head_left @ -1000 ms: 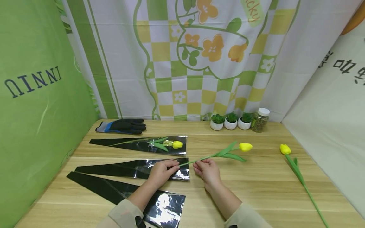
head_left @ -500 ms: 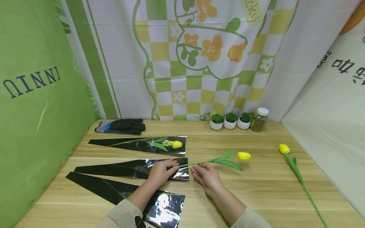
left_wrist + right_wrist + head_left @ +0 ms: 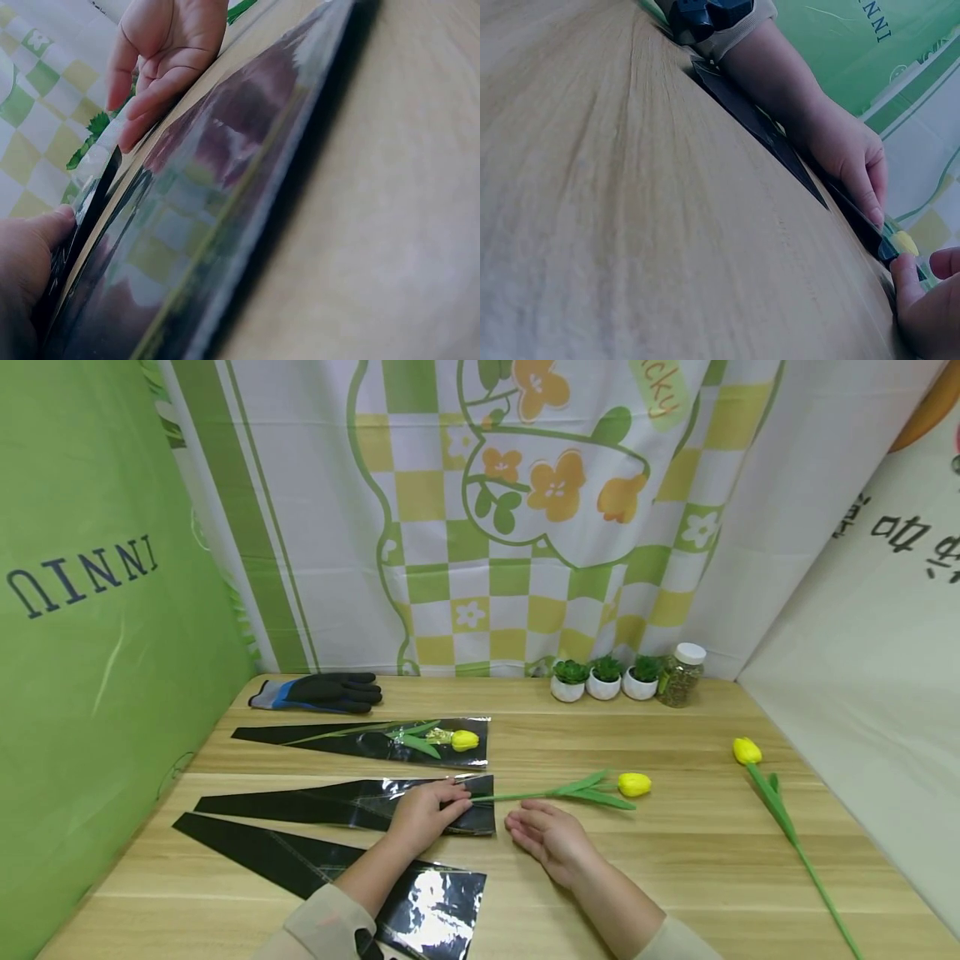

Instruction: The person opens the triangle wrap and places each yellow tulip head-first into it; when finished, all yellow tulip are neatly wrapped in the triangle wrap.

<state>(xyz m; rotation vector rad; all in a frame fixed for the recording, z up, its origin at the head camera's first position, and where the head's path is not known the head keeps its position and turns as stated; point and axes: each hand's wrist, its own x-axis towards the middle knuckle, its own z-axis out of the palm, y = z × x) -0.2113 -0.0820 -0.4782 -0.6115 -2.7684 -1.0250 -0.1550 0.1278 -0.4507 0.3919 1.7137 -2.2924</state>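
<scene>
My left hand (image 3: 422,814) lies over the wide end of the middle black flower sleeve (image 3: 315,806), thumb and fingers pinching near its mouth. An artificial yellow tulip (image 3: 634,785) extends right from there. Its stem runs under the fingertips, where its lower part is hidden, and its bloom and leaves lie outside the sleeve. My right hand (image 3: 551,839) is just below the stem, palm turned toward the left hand, fingers loosely bent around nothing. In the left wrist view, the left thumb (image 3: 56,225) is at the sleeve's edge and the right hand (image 3: 169,56) is beyond it.
Nearest me lies another black sleeve (image 3: 442,910), partly under the left forearm. Farther back, a sleeve (image 3: 300,735) contains a yellow tulip (image 3: 465,741). Another tulip (image 3: 747,751) lies at right. Along the back are a work glove (image 3: 322,692), small potted plants (image 3: 603,683) and a jar (image 3: 681,677).
The right hand has let go of the tulip's stem and drawn slightly toward me. The bloom has lowered and shifted a little left. The left hand has stayed in place.
</scene>
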